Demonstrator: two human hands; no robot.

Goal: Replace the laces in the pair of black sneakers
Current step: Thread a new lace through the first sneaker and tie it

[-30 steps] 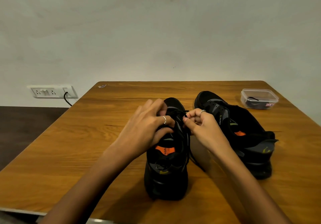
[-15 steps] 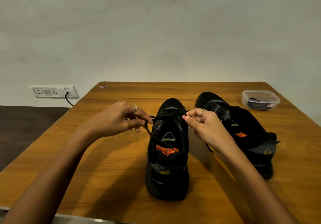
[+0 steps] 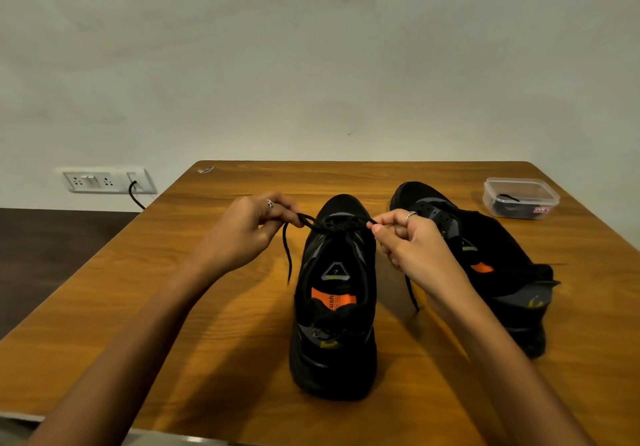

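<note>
Two black sneakers on the wooden worktop [image 3: 214, 310]. Near sneaker [image 3: 334, 307] upright at centre, heel toward the camera, toe away. Orange insole patch [image 3: 329, 298] inside, lettering "ush" legible, the rest too small to read. Black lace [image 3: 332, 224] crossing its upper eyelets, pulled out to both sides. Left hand [image 3: 247, 234], grip pinched on the lace's left end, tail hanging down beside the shoe. Right hand [image 3: 412, 246], grip pinched on the right end, tail dropping behind the wrist. Second sneaker [image 3: 491, 262] just right, angled. Clear plastic container [image 3: 521, 198] at far right, dark contents, small red label unreadable. Wall socket strip [image 3: 107, 180] at left, black cable plugged in.
</note>
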